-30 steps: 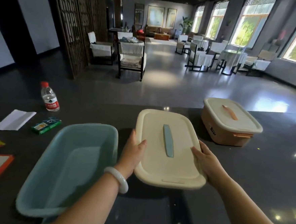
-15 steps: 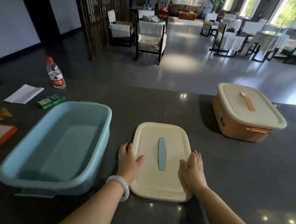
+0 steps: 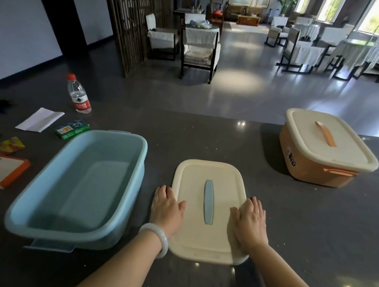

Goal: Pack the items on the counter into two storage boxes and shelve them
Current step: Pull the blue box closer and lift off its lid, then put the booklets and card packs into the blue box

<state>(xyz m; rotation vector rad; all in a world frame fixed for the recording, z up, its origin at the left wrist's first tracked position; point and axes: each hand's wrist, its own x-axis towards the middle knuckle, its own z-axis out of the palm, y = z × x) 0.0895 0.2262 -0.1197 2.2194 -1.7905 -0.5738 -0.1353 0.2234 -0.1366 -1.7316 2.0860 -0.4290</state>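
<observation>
both hands, left hand (image 3: 165,206) and right hand (image 3: 251,219), lie flat with straight fingers on the cream lid (image 3: 208,212), which rests on the counter (image 3: 207,135) beside the open blue box (image 3: 77,187). the lidded orange box (image 3: 325,150) stands far right; a water bottle (image 3: 78,94), folded paper (image 3: 39,119), green packet (image 3: 72,129) and booklet (image 3: 1,170) lie left.

The only word that reads clearly is "Bear", in dark letters on the left end wall of the orange storage box (image 3: 316,172), which stands at the far right of the surface (image 3: 206,140). A smaller line of print beside it is too small to read. At the far left, the water bottle (image 3: 79,95) carries a red label with white characters that cannot be made out. The print on the green packet (image 3: 72,129) just near of it is illegible. The orange-edged book (image 3: 1,170) at the left edge shows dark barcode-like lines and blurred text.
</observation>
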